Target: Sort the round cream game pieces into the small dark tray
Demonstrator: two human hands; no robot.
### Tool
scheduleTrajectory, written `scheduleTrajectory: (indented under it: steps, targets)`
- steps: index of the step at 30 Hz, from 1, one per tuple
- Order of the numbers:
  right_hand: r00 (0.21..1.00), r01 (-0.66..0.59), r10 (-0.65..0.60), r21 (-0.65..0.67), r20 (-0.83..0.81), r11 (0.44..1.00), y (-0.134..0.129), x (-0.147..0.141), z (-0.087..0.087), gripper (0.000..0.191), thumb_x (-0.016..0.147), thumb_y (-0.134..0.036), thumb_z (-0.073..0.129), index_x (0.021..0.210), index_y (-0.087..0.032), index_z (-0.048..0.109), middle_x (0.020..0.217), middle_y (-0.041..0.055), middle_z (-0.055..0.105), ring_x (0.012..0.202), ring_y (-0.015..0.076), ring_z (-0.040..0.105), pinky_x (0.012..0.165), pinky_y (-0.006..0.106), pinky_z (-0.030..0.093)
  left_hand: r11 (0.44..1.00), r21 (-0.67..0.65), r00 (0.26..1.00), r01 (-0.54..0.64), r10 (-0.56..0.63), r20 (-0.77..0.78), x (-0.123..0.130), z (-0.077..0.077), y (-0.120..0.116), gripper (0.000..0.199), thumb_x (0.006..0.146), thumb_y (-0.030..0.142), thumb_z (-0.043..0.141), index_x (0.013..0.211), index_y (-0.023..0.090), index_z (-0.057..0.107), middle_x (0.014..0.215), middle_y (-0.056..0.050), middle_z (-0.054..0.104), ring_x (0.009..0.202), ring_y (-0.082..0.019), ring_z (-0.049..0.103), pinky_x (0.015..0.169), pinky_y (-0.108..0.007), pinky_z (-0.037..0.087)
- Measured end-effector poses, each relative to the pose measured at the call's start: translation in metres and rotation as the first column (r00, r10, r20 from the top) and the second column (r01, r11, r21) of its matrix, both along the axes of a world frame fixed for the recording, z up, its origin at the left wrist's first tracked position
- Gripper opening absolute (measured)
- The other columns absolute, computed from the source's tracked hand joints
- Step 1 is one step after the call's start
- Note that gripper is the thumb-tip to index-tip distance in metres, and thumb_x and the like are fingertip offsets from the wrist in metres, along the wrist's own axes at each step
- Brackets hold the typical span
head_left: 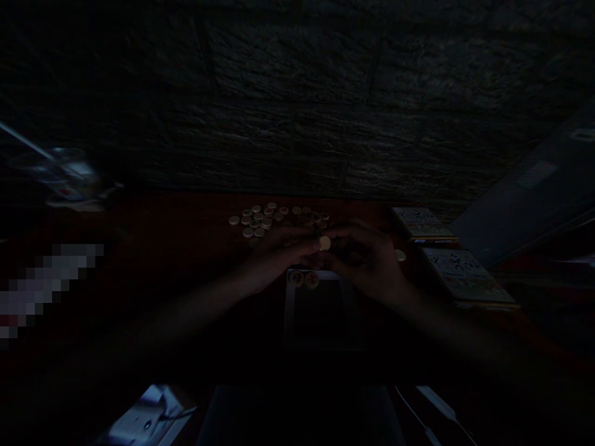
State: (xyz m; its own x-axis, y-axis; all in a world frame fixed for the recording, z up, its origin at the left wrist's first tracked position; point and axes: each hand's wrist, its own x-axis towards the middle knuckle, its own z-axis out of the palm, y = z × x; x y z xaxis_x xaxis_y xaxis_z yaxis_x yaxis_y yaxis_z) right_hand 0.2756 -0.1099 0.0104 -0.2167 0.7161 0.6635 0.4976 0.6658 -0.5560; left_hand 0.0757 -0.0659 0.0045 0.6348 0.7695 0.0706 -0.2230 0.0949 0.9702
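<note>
The view is very dark. A pale round piece (pixel 325 243) is pinched at the fingertips of my left hand (pixel 283 251). My right hand (pixel 367 257) is bent close beside it, its fingers curled; whether it also touches the piece or holds another is too dark to tell. Just below the hands, two round pieces with marks, one (pixel 296 279) and another (pixel 311 280), lie side by side at the top edge of a shallow tray or box (pixel 289 316). Many more round pieces (pixel 258 217) are spread on the table beyond my left hand.
Two flat printed boxes, one (pixel 425 223) behind the other (pixel 467 275), lie at the right. A single round piece (pixel 400 255) sits beside them. At the far left stands a clear container (pixel 74 176). A stone wall (pixel 297 111) rises behind the table (pixel 176 229).
</note>
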Motion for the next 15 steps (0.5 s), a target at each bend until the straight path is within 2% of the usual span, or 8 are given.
scheduleTrajectory:
  steps: [6, 10, 15]
  targets:
    - [1.0, 0.001, -0.002, -0.045, -0.025, 0.999, 0.0005, 0.0014, -0.0019, 0.027, 0.082, -0.028, 0.082, 0.107, -0.023, 0.074, 0.09, 0.003, 0.069, 0.078, 0.0169, 0.067, 0.066, 0.029, 0.054, 1.0, 0.014, 1.0, -0.016, 0.016, 0.0, 0.0001, 0.002, -0.0015, 0.021, 0.086, 0.032, 0.076, 0.095, 0.014, 0.078, 0.089, -0.008, 0.077, 0.077, -0.016, 0.073, 0.074, -0.027, 0.058]
    - [0.998, 0.033, -0.036, -0.065, -0.043, 0.997, 0.0006, 0.0009, -0.003, 0.023, 0.082, -0.028, 0.082, 0.103, -0.022, 0.074, 0.089, 0.0028, 0.072, 0.074, 0.016, 0.068, 0.064, 0.028, 0.054, 0.995, 0.011, 0.994, -0.104, 0.104, -0.018, 0.0021, 0.0054, -0.0028, 0.021, 0.082, 0.031, 0.08, 0.093, 0.014, 0.076, 0.087, -0.006, 0.077, 0.074, -0.015, 0.072, 0.072, -0.027, 0.059]
    - [0.991, -0.004, -0.017, -0.154, -0.134, 0.988, -0.0004, -0.0028, -0.003, 0.021, 0.082, -0.024, 0.08, 0.102, -0.021, 0.073, 0.083, 0.0011, 0.075, 0.069, 0.0138, 0.07, 0.06, 0.024, 0.055, 0.978, 0.044, 0.977, -0.202, 0.204, -0.063, 0.0027, 0.0066, -0.0033, 0.024, 0.078, 0.029, 0.083, 0.096, 0.015, 0.074, 0.083, -0.004, 0.077, 0.07, -0.014, 0.072, 0.068, -0.026, 0.059]
